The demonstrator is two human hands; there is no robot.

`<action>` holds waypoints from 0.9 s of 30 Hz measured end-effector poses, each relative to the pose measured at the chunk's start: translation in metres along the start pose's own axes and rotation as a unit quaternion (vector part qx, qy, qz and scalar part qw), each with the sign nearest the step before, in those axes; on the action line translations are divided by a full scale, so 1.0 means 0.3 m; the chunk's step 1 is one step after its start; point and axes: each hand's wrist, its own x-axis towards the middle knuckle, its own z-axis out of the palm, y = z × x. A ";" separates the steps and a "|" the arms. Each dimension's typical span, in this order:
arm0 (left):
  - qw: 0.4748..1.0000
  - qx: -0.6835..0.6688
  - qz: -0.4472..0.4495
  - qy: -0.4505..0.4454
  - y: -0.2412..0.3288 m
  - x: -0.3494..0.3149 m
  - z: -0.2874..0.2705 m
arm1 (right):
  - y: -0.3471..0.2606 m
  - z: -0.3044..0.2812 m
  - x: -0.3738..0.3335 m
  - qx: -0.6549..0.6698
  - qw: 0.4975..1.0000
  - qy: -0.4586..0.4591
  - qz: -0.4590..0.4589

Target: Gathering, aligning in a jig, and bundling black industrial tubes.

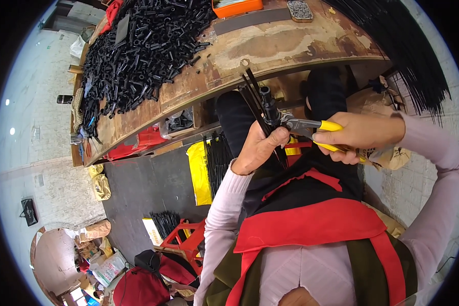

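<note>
My left hand (259,148) is closed around a bundle of thin black rods (252,100) with a black tubular piece (268,104) among them. The bundle stands up from my fist above my lap, its upper ends leaning towards the bench edge. In my right hand (364,133) is a pair of pliers (332,126) with yellow handles and grey metal jaws. The jaws point left and meet the base of the tubular piece, close to my left thumb. Exactly what they grip is too small to tell. A red and black apron (311,224) covers my front.
Across the front runs a worn wooden workbench (285,43), piled at left with small black tubular parts (148,56). At its back are an orange tray (237,7) and a small container of metal bits (300,10). Long black rods (398,41) overhang the right end. A red stool (188,239) stands lower left.
</note>
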 end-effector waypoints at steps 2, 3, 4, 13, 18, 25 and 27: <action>1.000 -0.004 -0.002 0.002 -0.010 0.004 -0.014 | 0.043 0.034 0.036 0.010 0.999 0.036 -0.037; 1.000 -0.005 -0.001 -0.001 -0.010 0.006 -0.018 | 0.070 0.054 0.055 0.021 0.994 0.073 -0.075; 1.000 -0.010 -0.003 -0.004 -0.009 0.008 -0.022 | 0.106 0.074 0.081 0.050 0.990 0.084 -0.099; 0.999 0.015 0.017 0.043 -0.018 0.028 0.043 | -0.189 0.032 -0.116 -0.237 0.961 0.111 0.085; 0.992 0.049 0.049 0.110 -0.029 -0.003 0.016 | -0.181 0.052 -0.055 -0.280 0.946 0.154 0.052; 0.993 -0.040 0.044 0.101 -0.005 -0.013 0.016 | 0.101 0.032 0.106 -0.343 0.834 0.260 -0.346; 0.990 -0.048 0.048 0.123 -0.011 -0.029 0.007 | 0.051 0.068 0.058 -0.399 0.811 0.291 -0.314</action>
